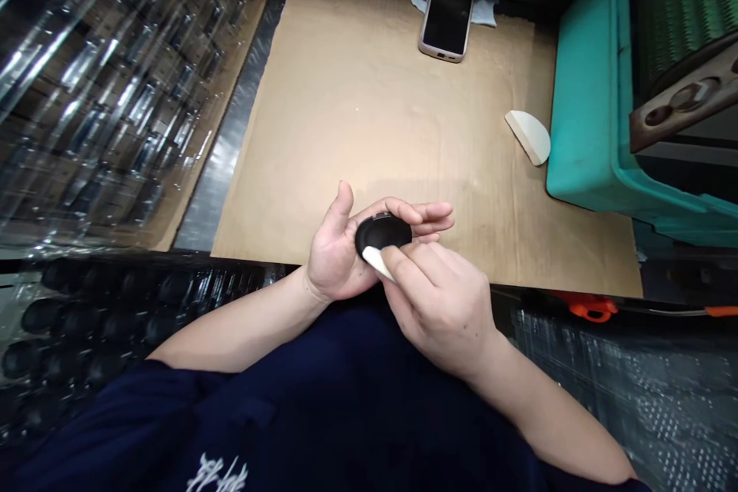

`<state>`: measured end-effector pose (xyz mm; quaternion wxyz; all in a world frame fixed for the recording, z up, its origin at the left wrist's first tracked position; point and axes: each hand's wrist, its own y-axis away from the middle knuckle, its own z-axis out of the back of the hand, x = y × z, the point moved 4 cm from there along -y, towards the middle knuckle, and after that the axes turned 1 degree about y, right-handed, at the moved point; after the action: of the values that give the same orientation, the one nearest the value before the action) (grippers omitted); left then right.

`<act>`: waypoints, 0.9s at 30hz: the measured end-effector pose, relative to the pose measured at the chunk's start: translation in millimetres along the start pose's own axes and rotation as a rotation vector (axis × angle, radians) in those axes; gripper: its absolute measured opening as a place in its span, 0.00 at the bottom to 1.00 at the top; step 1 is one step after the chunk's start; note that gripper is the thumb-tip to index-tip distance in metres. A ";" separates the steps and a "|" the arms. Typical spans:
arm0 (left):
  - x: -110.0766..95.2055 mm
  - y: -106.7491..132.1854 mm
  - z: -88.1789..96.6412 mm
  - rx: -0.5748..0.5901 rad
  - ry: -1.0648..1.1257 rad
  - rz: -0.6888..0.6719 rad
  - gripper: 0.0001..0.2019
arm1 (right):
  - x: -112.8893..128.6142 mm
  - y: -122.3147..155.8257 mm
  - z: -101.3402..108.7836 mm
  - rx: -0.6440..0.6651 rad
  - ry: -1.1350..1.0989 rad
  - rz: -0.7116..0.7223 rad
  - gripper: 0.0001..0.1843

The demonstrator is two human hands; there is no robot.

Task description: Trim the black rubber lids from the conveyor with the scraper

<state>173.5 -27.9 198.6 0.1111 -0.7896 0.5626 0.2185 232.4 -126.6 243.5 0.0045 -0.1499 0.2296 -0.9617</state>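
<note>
My left hand (pixel 340 254) holds a black round case (pixel 383 233), like a compact, across its palm. The thumb sticks out to the side, while the fingers reach around the far edge. Pinched in my right hand (pixel 443 296) is a white sponge puff (pixel 377 261), pressed against the near rim of the black case. My right fingertips hide part of both. Another white piece, a half-round sponge (pixel 529 137) with a beige cut side, lies to the right on the cardboard sheet (pixel 346 108).
A smartphone (pixel 447 19) lies on crumpled white tissue (pixel 484 9) at the back. To the right stands a teal crate (pixel 585 108), with a green ridged object (pixel 686 8) above it. Clear plastic trays (pixel 104 77) fill the left; black round parts (pixel 109 315) sit lower left. An orange-handled tool (pixel 593 309) lies lower right.
</note>
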 end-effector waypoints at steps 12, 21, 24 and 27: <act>5.2 -2.9 1.1 0.015 0.040 0.021 0.38 | -12.2 2.8 12.6 0.039 -0.013 -0.019 0.09; 9.4 -0.9 7.7 -0.072 0.063 -0.003 0.23 | -18.6 -6.9 11.4 0.045 0.218 -0.078 0.09; 9.1 -1.4 7.6 -0.069 0.051 -0.011 0.24 | -12.7 -4.4 11.1 0.122 0.158 -0.041 0.09; 10.4 -1.5 8.8 -0.077 0.033 0.008 0.23 | -13.3 -6.1 7.2 0.091 0.103 -0.016 0.11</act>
<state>175.8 -32.4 185.9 0.0702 -0.7944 0.5588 0.2273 247.6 -123.3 248.5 -0.0084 -0.1015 0.1842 -0.9776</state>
